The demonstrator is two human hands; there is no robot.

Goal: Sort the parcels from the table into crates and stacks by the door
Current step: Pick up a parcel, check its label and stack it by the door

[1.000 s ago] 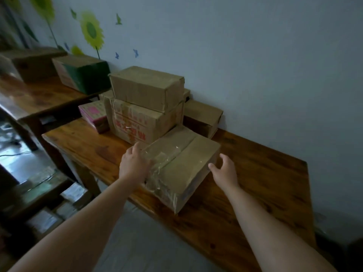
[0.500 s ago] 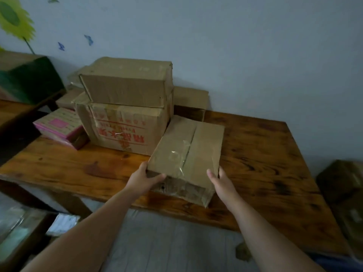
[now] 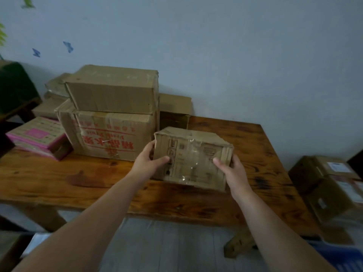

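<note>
Gripping the parcel (image 3: 193,160) from both sides, left hand (image 3: 146,163) and right hand (image 3: 233,171) each clamped round an edge, thumb on the near face, fingers curled behind; tipped toward the camera, probably to read its printed face and judge where to sort it; held low over the table (image 3: 59,179) near the front edge, contact with the wood hard to tell; just beside the stack (image 3: 110,134), well apart from the pink box (image 3: 37,138); backed by a pale wall (image 3: 235,55); more boxes (image 3: 330,185) down at right.
</note>
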